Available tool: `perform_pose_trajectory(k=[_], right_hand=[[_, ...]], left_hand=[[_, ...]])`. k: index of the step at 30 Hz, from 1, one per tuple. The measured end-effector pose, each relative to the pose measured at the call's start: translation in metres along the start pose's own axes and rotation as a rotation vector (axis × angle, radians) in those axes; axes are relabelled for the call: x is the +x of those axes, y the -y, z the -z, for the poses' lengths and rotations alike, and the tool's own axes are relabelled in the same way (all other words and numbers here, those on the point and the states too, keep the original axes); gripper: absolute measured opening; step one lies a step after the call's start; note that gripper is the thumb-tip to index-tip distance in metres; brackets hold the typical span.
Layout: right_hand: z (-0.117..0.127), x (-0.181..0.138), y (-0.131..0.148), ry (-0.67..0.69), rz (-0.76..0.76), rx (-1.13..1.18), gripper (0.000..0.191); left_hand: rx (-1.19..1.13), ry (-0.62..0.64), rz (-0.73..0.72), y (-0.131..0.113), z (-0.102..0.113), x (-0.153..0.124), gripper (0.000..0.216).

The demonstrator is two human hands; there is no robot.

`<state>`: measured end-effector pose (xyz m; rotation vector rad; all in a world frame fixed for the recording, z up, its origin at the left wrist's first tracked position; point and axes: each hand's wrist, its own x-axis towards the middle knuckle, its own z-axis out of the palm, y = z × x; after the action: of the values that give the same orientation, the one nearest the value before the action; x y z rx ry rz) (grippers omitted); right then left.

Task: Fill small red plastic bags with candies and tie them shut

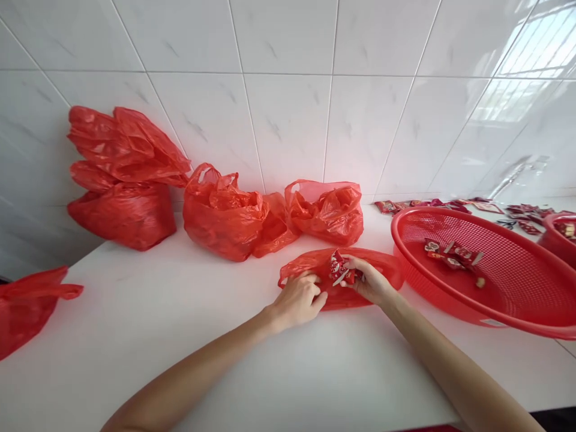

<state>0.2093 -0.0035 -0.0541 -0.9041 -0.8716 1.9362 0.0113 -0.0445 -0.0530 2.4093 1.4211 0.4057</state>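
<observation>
A red plastic bag point(378, 264) lies flat on the white table in front of me. My left hand point(300, 300) has its fingers curled on the near left edge of this bag, gripping the plastic. Several small red snack packets point(338, 269) with white print are pinched in my right hand point(366, 281), just over the bag. To the right stands a large red plastic basket point(454, 303), tilted toward me in view, with a few similar packets point(463, 254) and a small tan piece point(480, 282) at its bottom.
Filled red bags stand along the tiled wall: a tall pile point(126, 210), a middle bag point(220, 222) and a smaller bag point(328, 216). Another red bag point(29, 306) is at the left edge. Loose packets point(526, 215) and a smaller red basket point(555, 240) lie far right.
</observation>
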Motion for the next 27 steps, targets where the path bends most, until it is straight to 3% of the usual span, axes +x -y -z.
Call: perform_pose_trajectory(k=[4,10,14,16,22,27], right_hand=[[0.003,-0.001,0.004,-0.045,0.163,-0.051,0.025],[-0.001,-0.008,0.002,0.032,0.158,-0.179,0.030],[-0.009,-0.014,-0.004,0.027,0.178,-0.397,0.032],[-0.011,-0.015,-0.006,0.002,0.164,-0.447,0.032],[-0.007,-0.015,-0.008,-0.041,0.164,-0.353,0.037],[-0.003,-0.014,-0.008,-0.115,0.216,-0.349,0.044]], left_hand=[[-0.047,0.151,-0.007,-0.009,0.017,-0.006,0.052],[-0.065,0.335,0.003,-0.008,0.051,-0.013,0.021],[-0.182,0.128,0.190,-0.002,0.053,-0.009,0.028],[-0.218,0.031,0.201,0.002,0.048,-0.005,0.030],[-0.166,0.004,0.176,0.016,0.031,0.002,0.039],[-0.179,-0.129,0.182,0.027,0.031,0.007,0.077]])
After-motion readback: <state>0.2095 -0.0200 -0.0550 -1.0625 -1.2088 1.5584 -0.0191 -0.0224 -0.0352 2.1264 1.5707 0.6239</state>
